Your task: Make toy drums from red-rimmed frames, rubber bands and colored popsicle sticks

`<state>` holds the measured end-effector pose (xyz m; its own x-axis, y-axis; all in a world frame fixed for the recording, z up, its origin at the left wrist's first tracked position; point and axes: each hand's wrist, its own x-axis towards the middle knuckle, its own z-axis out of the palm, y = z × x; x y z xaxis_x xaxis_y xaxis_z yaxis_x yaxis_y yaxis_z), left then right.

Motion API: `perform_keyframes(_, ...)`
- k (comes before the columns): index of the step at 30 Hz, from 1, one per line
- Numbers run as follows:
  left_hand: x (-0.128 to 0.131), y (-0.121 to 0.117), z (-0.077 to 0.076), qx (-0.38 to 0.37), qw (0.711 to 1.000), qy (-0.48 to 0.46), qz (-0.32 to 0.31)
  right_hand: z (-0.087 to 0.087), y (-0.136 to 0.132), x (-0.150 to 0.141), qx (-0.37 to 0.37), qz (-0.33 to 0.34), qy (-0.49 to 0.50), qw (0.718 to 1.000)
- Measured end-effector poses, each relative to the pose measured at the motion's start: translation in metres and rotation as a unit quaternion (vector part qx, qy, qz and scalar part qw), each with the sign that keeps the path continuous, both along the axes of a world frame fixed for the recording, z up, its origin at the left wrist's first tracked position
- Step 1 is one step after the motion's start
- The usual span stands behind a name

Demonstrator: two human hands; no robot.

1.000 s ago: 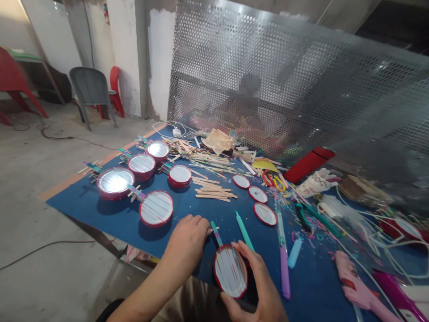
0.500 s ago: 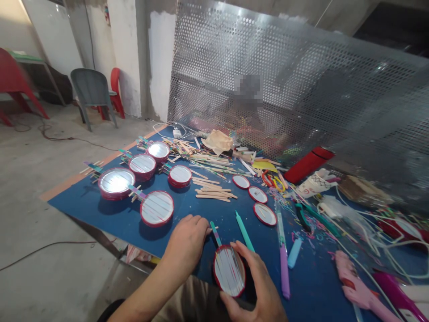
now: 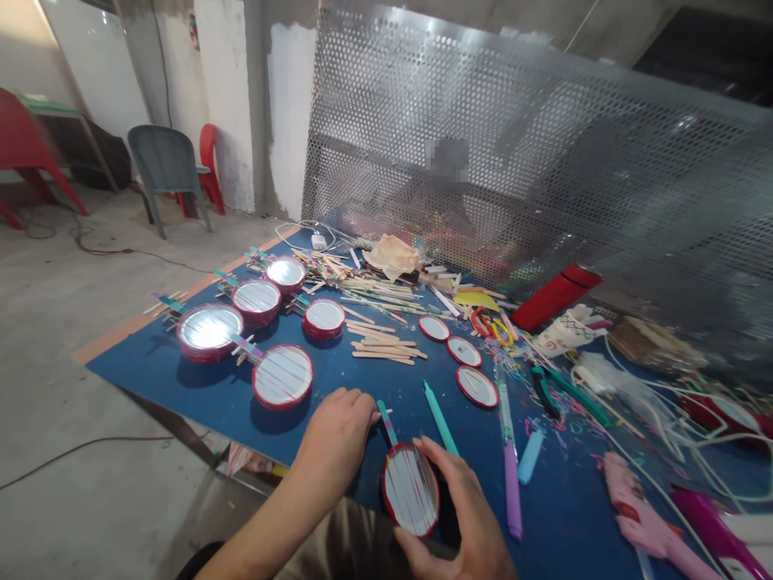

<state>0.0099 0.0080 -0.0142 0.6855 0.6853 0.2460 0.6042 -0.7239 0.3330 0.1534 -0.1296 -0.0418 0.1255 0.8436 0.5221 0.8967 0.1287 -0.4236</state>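
Note:
My right hand [image 3: 468, 515] is curled around a round red-rimmed lid [image 3: 411, 490] with strings across its white face, held tilted at the near edge of the blue table [image 3: 199, 387]. A teal stick neck [image 3: 386, 420] sticks out from the lid's top. My left hand [image 3: 338, 435] rests on the table just left of that neck, fingers bent and touching it. Several finished lids [image 3: 282, 375] with stick necks lie to the far left.
Loose wooden sticks [image 3: 380, 346], three small red lids [image 3: 464, 351], a teal glue stick [image 3: 440, 417], a purple pen [image 3: 512, 483], pink glue guns [image 3: 646, 524] and tangled cords [image 3: 676, 427] cover the table. A perforated metal sheet [image 3: 543, 161] stands behind, with a person dimly visible through it. Chairs [image 3: 166, 165] stand at the far left.
The lid in my right hand has turned slightly and shifted a little left. My left hand stays where it was.

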Motion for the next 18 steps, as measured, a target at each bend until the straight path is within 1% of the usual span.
perform_keyframes(18,0.0001,-0.0004,0.0015,0.005,1.0,-0.004,0.003,-0.0005,-0.0007,0.0022,-0.023,0.014,0.014,1.0)
